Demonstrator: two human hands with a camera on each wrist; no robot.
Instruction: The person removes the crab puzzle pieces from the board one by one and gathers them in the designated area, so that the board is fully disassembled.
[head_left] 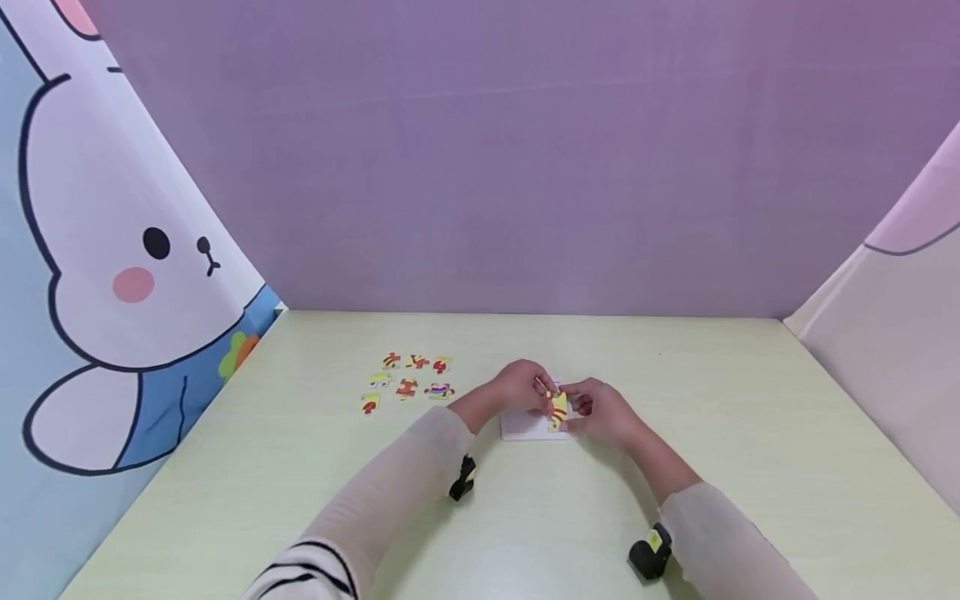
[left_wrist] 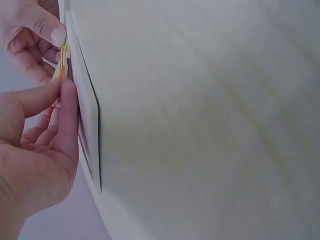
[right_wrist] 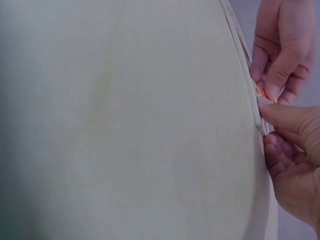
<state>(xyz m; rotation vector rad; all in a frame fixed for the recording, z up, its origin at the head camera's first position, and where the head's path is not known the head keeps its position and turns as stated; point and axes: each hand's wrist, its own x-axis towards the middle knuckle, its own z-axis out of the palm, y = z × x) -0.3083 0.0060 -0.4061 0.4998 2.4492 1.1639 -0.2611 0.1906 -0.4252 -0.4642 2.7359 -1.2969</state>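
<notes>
Yellow puzzle pieces with red-orange stripes stand out between the two hands, over a pale flat board. My left hand pinches a piece at their left side between thumb and index finger; this pinch shows in the left wrist view on the yellow-orange piece. From the right, my right hand grips the pieces' edge, thumb low and index finger high. In the right wrist view the right thumb lies against the board's edge beside the orange-yellow piece. Fingers partly hide the pieces.
Several loose puzzle pieces lie in rough rows on the table, left of the board. A purple backdrop rises behind the table, with a rabbit-printed cloth on the left. Black wrist devices sit at both sleeves.
</notes>
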